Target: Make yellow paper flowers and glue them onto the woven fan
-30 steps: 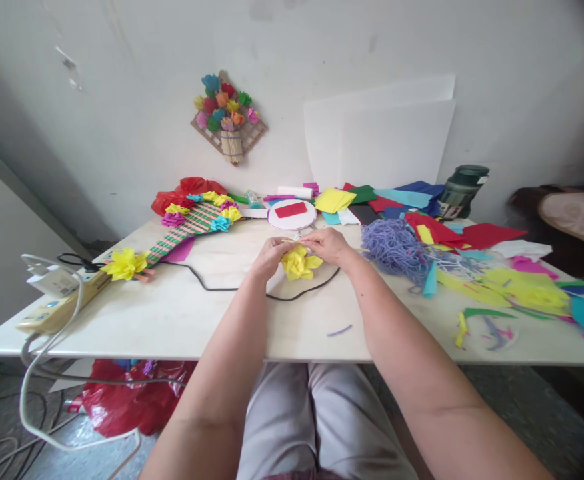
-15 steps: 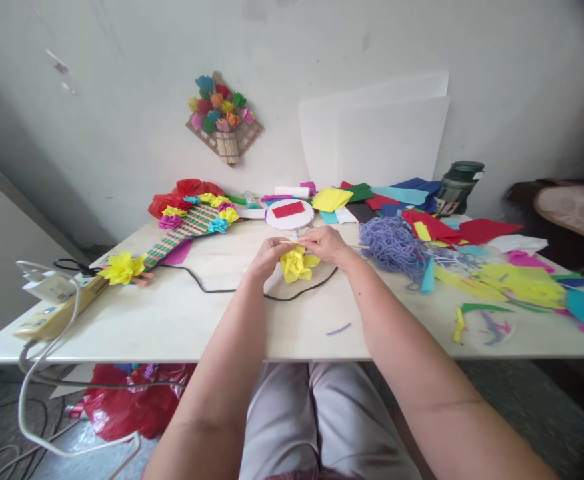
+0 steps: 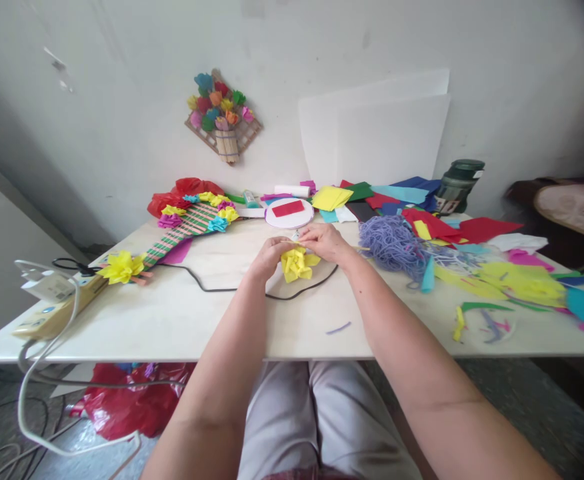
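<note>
"Fingers of the left hand point(image 3: 271, 255) and right hand point(image 3: 325, 243) are pinched together, grasping the upper end of a yellow flower point(image 3: 298, 266); the left sits at its ten o'clock, the right at its two."

"What does the flower look like?"

"Bright yellow and papery, with crinkled, overlapping petals; one pointed petal juts toward three o'clock, shorter folds face six; the middle is bunched and shadowed, and the twelve o'clock edge is hidden behind fingertips; a thin pale stick point(image 3: 364, 249) shows past the right wrist, toward three."

"And where is it?"

"Near the middle of the view, over the white table point(image 3: 197, 327); whether it touches the tabletop, I cannot tell."

"What lies around it?"

"A black cord point(image 3: 299, 292) curves below at six o'clock; a white disc point(image 3: 275, 221) bearing a red rectangle point(image 3: 288, 209) lies at twelve; tangled purple yarn point(image 3: 393, 247) sits at three; a striped green piece point(image 3: 185, 231) trimmed with paper flowers lies toward ten."
</note>
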`<state>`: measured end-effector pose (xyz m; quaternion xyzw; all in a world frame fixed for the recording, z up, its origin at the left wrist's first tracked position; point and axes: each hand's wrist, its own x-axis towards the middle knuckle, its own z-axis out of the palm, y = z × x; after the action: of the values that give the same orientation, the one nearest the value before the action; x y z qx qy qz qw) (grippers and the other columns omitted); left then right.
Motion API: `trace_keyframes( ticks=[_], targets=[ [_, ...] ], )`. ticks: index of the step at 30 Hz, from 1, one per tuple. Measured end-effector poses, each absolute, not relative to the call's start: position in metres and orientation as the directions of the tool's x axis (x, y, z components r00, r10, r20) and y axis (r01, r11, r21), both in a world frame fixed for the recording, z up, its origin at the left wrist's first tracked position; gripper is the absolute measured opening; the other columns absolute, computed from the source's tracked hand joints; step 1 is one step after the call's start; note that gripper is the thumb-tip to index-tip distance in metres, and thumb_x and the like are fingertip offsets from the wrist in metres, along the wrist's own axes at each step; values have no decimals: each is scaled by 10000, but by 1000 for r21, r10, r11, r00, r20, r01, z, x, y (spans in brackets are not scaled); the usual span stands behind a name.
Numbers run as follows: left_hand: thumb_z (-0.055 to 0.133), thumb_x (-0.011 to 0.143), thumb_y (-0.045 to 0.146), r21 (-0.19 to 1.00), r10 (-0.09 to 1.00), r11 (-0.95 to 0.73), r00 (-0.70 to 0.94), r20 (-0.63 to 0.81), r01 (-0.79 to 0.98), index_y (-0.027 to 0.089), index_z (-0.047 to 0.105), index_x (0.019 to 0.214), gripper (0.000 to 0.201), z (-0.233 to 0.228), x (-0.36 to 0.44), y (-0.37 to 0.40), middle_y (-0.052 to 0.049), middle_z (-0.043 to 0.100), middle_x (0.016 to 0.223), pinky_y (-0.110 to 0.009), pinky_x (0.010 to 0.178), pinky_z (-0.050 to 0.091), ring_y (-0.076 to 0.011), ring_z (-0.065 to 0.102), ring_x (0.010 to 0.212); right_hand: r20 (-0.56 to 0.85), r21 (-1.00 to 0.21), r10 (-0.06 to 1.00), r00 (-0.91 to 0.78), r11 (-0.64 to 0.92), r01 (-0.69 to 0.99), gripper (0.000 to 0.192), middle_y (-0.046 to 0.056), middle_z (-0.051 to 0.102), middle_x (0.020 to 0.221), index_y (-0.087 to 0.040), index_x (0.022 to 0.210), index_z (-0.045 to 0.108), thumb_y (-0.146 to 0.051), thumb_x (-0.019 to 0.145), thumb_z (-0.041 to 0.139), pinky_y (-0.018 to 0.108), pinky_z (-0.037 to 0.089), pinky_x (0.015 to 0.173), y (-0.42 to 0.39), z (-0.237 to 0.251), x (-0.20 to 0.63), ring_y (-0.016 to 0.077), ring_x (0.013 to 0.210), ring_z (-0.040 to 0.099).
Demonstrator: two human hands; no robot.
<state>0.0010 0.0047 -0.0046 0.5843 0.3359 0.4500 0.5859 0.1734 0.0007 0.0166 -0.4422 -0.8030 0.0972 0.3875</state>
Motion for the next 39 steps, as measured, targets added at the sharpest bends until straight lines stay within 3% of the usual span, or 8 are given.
trace_keyframes(
  ticks=[14,26,39],
  targets=[
    [636,617,284,978,923,-85,355,149,-189,156,513,564,185,-6,4,6,20,514,528,-234,482,336,-100,479,485,508,-689,829,-232,553,468,96,39,656,793,-150,560,681,-149,649,642,207,423,528,0,14,167,94,609,553],
    [660,638,344,992,927,-81,357,112,-98,160,505,571,250,-5,5,7,28,470,504,-238,471,285,-89,432,465,452,-804,866,-216,500,322,74,22,615,708,-143,503,624,-171,571,632,169,388,417,-5,18,164,60,499,482],
    [713,591,359,996,910,-47,408,75,-80,140,551,598,272,-3,3,7,14,526,520,-229,482,318,-92,476,470,254,-924,955,-151,286,252,89,-29,557,495,-135,497,600,-114,525,683,193,389,428,-8,20,162,64,436,476]
  ],
)
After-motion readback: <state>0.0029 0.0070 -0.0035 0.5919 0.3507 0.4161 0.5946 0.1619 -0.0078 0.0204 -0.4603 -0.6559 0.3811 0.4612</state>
